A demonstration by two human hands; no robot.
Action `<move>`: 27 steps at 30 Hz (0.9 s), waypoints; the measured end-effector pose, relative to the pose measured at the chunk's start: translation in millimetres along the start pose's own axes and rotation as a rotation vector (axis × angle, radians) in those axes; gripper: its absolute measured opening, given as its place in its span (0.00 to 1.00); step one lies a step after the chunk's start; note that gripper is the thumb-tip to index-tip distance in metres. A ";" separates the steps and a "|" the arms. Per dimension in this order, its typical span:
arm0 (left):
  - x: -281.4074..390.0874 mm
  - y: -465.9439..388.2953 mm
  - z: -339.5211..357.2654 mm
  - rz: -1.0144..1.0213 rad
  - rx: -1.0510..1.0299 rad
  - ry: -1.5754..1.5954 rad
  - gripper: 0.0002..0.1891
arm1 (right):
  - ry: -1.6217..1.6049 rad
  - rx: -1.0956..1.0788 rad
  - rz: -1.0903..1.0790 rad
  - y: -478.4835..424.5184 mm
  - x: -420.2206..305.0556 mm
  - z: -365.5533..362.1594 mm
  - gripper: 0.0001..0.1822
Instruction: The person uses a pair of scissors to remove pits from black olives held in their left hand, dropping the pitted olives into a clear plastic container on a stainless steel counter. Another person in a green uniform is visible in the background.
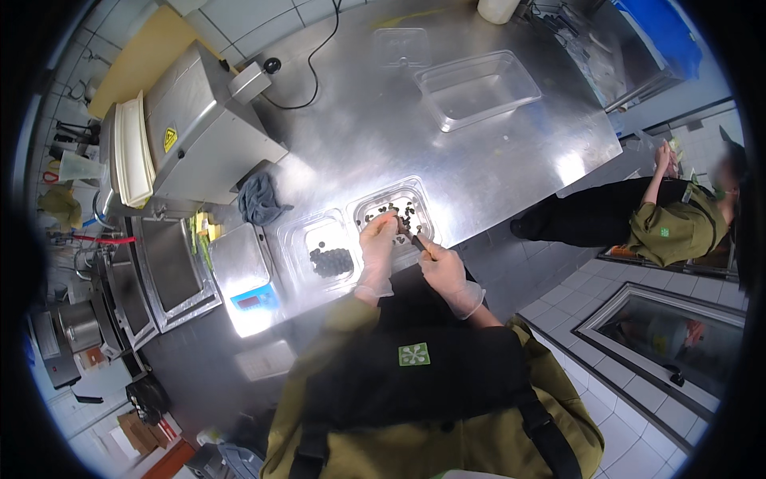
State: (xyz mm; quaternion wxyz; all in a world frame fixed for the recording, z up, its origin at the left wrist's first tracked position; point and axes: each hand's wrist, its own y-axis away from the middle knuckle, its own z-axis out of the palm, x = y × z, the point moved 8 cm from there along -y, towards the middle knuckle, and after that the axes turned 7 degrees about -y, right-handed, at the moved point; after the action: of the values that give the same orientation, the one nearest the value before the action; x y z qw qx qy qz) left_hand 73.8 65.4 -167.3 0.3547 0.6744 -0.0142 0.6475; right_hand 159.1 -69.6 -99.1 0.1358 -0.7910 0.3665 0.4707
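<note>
My left hand (378, 248), in a clear glove, is closed with its fingertips together over a clear plastic container (426, 190); whatever small piece it pinches is too small to tell. Dark cut pieces of fruit (409, 211), apparently grape or blueberry, are scattered in that container. My right hand (444, 270), gloved too, grips a knife by its black handle (418, 242), the blade end close to my left fingertips. Directly left stands a second clear container (292, 239) with a cluster of round dark fruit (332, 261) in it.
A kitchen scale (240, 257) and a grey-blue cloth (261, 199) lie left. A large clear container (479, 90) and a clear lid (403, 47) rest farther back on the steel table (359, 138). A steel machine (203, 132) stands back left, sinks (173, 263) beyond. A co-worker (676, 221) is at the right.
</note>
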 end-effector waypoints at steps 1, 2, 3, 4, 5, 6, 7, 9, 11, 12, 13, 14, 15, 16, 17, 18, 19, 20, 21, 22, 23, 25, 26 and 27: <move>10.1 0.9 -1.8 0.137 0.013 -0.218 0.09 | 0.067 -0.008 -0.010 0.3 1.2 -3.4 0.20; 19.2 3.5 -1.0 0.271 0.027 -0.436 0.09 | 0.134 -0.017 -0.023 1.2 3.0 -6.4 0.20; 30.9 7.2 0.0 0.406 0.046 -0.663 0.09 | 0.197 0.003 -0.054 0.8 2.6 -8.3 0.20; 44.3 14.2 1.3 0.576 0.135 -0.916 0.08 | 0.250 -0.009 -0.050 0.4 4.9 -9.6 0.20; 46.2 18.7 -5.9 0.574 0.166 -0.947 0.08 | 0.304 -0.020 -0.048 0.0 6.2 -10.7 0.20; 61.2 27.2 -4.7 0.582 0.177 -0.979 0.08 | 0.325 0.000 -0.050 0.8 7.5 -14.6 0.20; 75.1 34.9 -4.9 0.588 0.195 -1.007 0.08 | 0.323 0.016 -0.084 0.7 7.9 -15.7 0.20; 87.5 37.6 -32.0 0.524 0.316 -0.970 0.07 | 0.320 0.053 -0.150 2.0 7.8 -16.4 0.22; 89.7 35.6 -70.0 0.503 0.498 -0.975 0.06 | 0.311 0.034 -0.121 1.5 2.9 -16.6 0.21; 87.0 29.5 -85.5 0.424 0.543 -1.084 0.06 | 0.304 0.023 -0.088 1.8 4.4 -16.0 0.20; 83.7 23.4 -102.0 0.340 0.593 -1.191 0.07 | 0.298 0.006 -0.057 2.6 6.0 -15.3 0.20; 71.9 11.4 -114.7 0.285 0.572 -1.273 0.07 | 0.292 0.016 -0.084 4.1 6.2 -14.2 0.20; 52.1 -2.7 -129.2 0.227 0.557 -1.346 0.07 | 0.290 0.022 -0.120 5.0 8.2 -11.4 0.21; 35.2 -15.6 -140.2 0.172 0.539 -1.420 0.08 | 0.287 0.032 -0.154 5.5 7.7 -10.5 0.22; 21.7 -25.1 -147.6 0.147 0.503 -1.446 0.07 | 0.284 0.023 -0.160 5.4 6.2 -9.9 0.22; 9.5 -33.1 -154.1 0.122 0.469 -1.470 0.07 | 0.280 0.014 -0.168 5.1 3.9 -9.0 0.22; 5.5 -38.4 -155.2 0.102 0.427 -1.496 0.06 | 0.278 0.010 -0.171 5.2 2.4 -9.3 0.22; 3.4 -42.3 -158.1 0.100 0.399 -1.500 0.07 | 0.282 -0.004 -0.160 5.1 1.8 -9.0 0.22; 6.4 -44.7 -156.8 0.101 0.368 -1.506 0.07 | 0.286 -0.016 -0.147 5.0 1.3 -9.1 0.22; 8.1 -46.1 -153.7 0.101 0.338 -1.511 0.08 | 0.290 -0.028 -0.135 5.2 0.4 -9.1 0.22; 11.5 -41.6 -152.7 0.152 0.326 -1.366 0.08 | 0.243 -0.033 -0.149 6.5 -3.0 -9.7 0.21; 49.5 -16.6 -137.0 0.260 0.277 -1.086 0.09 | 0.142 -0.023 -0.163 9.3 -8.8 -13.6 0.21; 60.6 -5.3 -126.6 0.236 0.210 -0.883 0.09 | 0.075 -0.012 -0.182 10.3 -14.3 -14.4 0.21; 70.9 6.0 -108.5 0.212 0.138 -0.680 0.10 | 0.011 0.005 -0.199 11.4 -20.5 -15.8 0.20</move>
State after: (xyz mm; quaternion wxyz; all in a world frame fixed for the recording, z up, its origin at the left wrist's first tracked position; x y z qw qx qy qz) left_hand -11.3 146.0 -111.7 0.2141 0.8683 -0.1576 0.4187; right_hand 155.3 -77.1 -72.1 0.1819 -0.8257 0.2882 0.4495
